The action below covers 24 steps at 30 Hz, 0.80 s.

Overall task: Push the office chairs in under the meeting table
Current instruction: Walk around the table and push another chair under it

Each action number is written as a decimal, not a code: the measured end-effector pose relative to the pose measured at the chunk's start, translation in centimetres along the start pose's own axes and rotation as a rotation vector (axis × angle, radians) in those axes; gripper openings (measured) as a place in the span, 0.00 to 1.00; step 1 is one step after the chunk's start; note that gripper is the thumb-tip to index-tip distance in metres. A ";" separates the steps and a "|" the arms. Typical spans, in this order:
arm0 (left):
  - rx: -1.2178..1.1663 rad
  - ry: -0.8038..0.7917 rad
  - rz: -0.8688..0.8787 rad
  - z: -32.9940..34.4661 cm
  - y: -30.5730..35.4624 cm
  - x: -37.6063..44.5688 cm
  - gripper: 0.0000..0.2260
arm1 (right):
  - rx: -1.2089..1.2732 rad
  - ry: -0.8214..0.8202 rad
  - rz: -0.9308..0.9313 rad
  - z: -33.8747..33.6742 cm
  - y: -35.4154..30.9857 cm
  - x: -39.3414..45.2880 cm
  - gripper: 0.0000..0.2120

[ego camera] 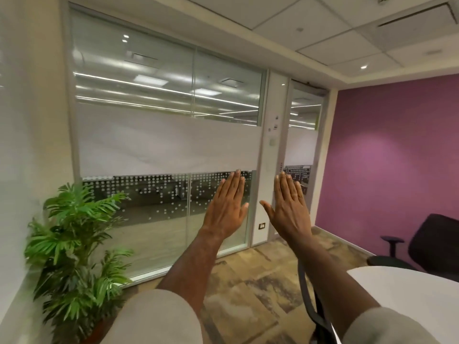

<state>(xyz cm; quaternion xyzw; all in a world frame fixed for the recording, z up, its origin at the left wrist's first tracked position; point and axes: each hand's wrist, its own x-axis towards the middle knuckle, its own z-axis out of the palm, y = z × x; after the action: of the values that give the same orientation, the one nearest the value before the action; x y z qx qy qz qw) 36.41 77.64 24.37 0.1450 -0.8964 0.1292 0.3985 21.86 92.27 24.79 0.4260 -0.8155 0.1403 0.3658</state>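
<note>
My left hand (227,207) and my right hand (289,207) are raised side by side in front of me, palms away, fingers straight, holding nothing. A corner of the white meeting table (397,286) shows at the lower right. A black office chair (432,247) with an armrest stands beyond the table by the purple wall. Part of the dark frame of a second chair (306,301) shows under my right forearm, next to the table's edge. Neither hand touches a chair.
A frosted glass wall (161,150) and a glass door (301,150) face me. A tall green potted plant (74,244) stands in the left corner. Patterned carpet (248,289) lies between me and the glass.
</note>
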 end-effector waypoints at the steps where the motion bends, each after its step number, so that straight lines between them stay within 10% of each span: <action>1: 0.002 0.021 0.013 0.1 -0.2 0.4 0.32 | -0.009 0.019 -0.016 0.1 -0.3 0.2 0.40; 24: -0.101 0.100 0.158 33.9 -18.2 35.8 0.32 | -0.026 0.168 0.150 32.2 12.3 37.0 0.40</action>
<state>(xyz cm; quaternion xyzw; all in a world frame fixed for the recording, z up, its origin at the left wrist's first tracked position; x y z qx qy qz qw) -2.85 43.45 31.40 0.0470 -0.8893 0.1222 0.4382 -16.98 60.34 30.02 0.3455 -0.8134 0.1919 0.4269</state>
